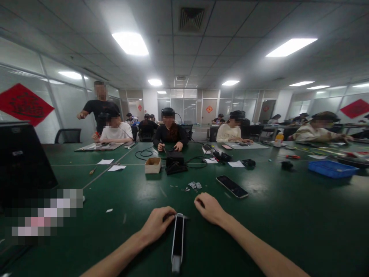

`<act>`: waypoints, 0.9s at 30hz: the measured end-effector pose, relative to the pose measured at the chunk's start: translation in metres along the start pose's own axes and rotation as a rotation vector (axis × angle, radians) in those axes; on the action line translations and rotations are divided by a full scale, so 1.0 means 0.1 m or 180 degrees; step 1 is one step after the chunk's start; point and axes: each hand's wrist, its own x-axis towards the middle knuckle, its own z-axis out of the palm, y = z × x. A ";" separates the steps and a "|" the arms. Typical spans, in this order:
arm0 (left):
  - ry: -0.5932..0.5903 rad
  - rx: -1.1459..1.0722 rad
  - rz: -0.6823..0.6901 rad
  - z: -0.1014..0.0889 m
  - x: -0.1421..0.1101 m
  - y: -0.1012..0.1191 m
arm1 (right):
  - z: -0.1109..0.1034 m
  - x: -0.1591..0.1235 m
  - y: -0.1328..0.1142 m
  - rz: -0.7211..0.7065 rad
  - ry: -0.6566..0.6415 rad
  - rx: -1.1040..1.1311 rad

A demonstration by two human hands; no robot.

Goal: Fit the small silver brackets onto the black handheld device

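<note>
On the green table directly before me lies a long, narrow tool with a black strip in a pale metal frame point(178, 238), pointing away from me. My left hand point(157, 225) is closed at its far end, thumb and fingertips pinching the left edge there. My right hand point(209, 207) rests on the table to the right of the tool, apart from it, with curled fingers; what they hold, if anything, is hidden. Just beyond my right hand are several small flat metal plates point(195, 185) and tiny metal pieces point(186, 189).
A phone point(232, 186) lies right of the metal pieces. Farther off stand a small cardboard box point(153, 165), a black case point(175, 161) and a blue tray point(333, 169). A monitor point(24, 161) stands at left. Several people sit across the table; one person point(102, 105) stands.
</note>
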 end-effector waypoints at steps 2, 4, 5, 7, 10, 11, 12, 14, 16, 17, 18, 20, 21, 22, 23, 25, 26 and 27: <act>-0.0100 0.0239 0.0230 -0.01 0.02 -0.04 | -0.05 0.10 0.18 0.0158 0.0117 -0.0140; -0.0176 0.0479 0.0477 0.00 0.05 -0.08 | -0.08 0.18 0.33 0.0202 0.0096 -0.0310; -0.0212 0.0585 0.0583 0.01 0.06 -0.10 | -0.09 0.21 0.37 0.0164 0.0046 -0.0382; -0.0246 0.0791 0.0721 0.02 0.08 -0.11 | -0.09 0.27 0.40 0.0108 -0.0051 -0.0539; -0.0223 0.1031 0.0864 0.05 0.11 -0.09 | -0.07 0.37 0.33 0.0136 -0.0135 -0.0792; -0.0202 0.1102 0.0896 0.05 0.11 -0.08 | -0.06 0.41 0.30 0.0169 -0.0155 -0.0872; -0.0182 0.1176 0.0921 0.05 0.12 -0.06 | -0.04 0.45 0.27 0.0209 -0.0181 -0.0944; -0.0176 0.1331 0.0957 0.05 0.15 -0.04 | -0.02 0.53 0.21 0.0344 -0.0273 -0.1035; -0.0218 0.1461 0.0999 0.03 0.19 -0.01 | 0.01 0.60 0.17 0.0604 -0.0357 -0.1029; -0.0242 0.1502 0.1023 0.03 0.22 0.00 | 0.02 0.63 0.16 0.0757 -0.0380 -0.1006; -0.0256 0.1540 0.1035 0.03 0.26 0.00 | 0.02 0.65 0.15 0.0897 -0.0383 -0.0981; -0.0265 0.1534 0.1041 0.04 0.32 0.00 | 0.04 0.67 0.15 0.1077 -0.0374 -0.0956; -0.0217 0.1500 0.1015 0.05 0.35 -0.01 | 0.04 0.68 0.15 0.1125 -0.0377 -0.0957; -0.0192 0.1473 0.0981 0.07 0.38 -0.02 | 0.04 0.68 0.16 0.1153 -0.0387 -0.0959; -0.0177 0.1433 0.0962 0.08 0.40 -0.04 | 0.04 0.69 0.17 0.1178 -0.0402 -0.0954; -0.0157 0.1357 0.0952 0.11 0.43 -0.07 | 0.04 0.68 0.20 0.1203 -0.0426 -0.0937; -0.0153 0.1334 0.0954 0.12 0.43 -0.08 | 0.03 0.68 0.22 0.1206 -0.0436 -0.0926; -0.0147 0.1323 0.0955 0.12 0.43 -0.09 | 0.02 0.67 0.23 0.1208 -0.0441 -0.0915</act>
